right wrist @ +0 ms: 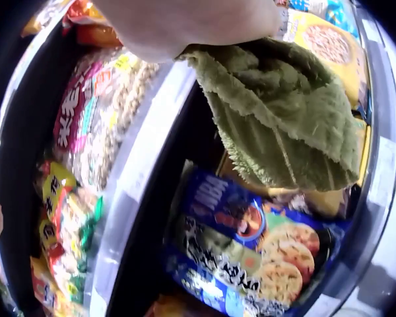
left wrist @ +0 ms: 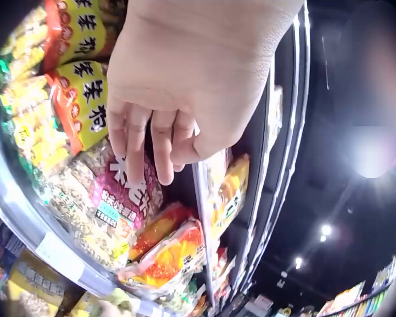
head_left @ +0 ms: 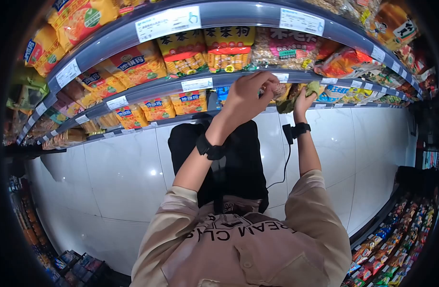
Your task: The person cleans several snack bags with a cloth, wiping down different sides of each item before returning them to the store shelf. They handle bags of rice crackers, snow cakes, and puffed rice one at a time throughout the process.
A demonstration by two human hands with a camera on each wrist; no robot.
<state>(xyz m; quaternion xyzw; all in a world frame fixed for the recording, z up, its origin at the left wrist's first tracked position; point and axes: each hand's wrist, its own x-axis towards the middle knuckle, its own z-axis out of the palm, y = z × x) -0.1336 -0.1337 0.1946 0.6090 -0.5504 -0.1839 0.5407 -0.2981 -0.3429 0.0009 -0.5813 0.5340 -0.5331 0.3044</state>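
Observation:
My right hand (head_left: 303, 102) grips a fuzzy green cloth (right wrist: 284, 119) at the lower shelf. In the right wrist view the cloth hangs from under the palm, over a blue bag of round crackers (right wrist: 251, 244) and beside a yellow bag (right wrist: 327, 46). My left hand (head_left: 248, 95) is raised in front of the shelf edge, its fingers loosely bent. In the left wrist view those fingers (left wrist: 164, 148) overlap a clear bag of puffed snack with a purple label (left wrist: 115, 191), and no item shows in their hold.
Curved shelf edges with white price tags (head_left: 198, 84) run across in front of me. Yellow-and-red snack bags (head_left: 229, 48) and orange packets (head_left: 191, 102) fill the shelves. White floor tiles (head_left: 119, 177) lie below, and another snack rack (head_left: 392, 244) stands behind at right.

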